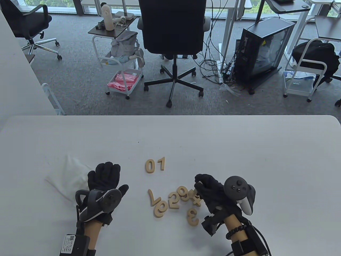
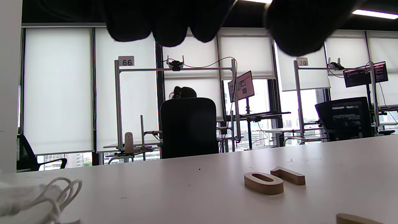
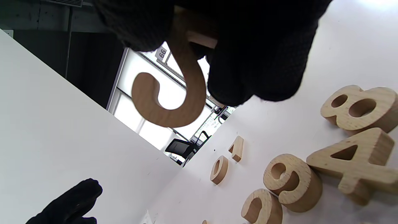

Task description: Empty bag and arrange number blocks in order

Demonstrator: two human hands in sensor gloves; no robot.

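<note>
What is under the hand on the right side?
The right hand is lifting a curvy wooden number off the table. Its top is hidden inside the fingers, so which number it is stays unclear. Below it lie the 4 and 9.

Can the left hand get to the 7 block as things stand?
Probably yes. The left hand lies flat and holds nothing, and bare table separates it from the 7 block, which lies at the pile's left edge. The right hand is busy on the far side.

Ten wooden number blocks [image 1: 174,200], one white bag [image 1: 68,174], two gloved hands [image 1: 105,178].
</note>
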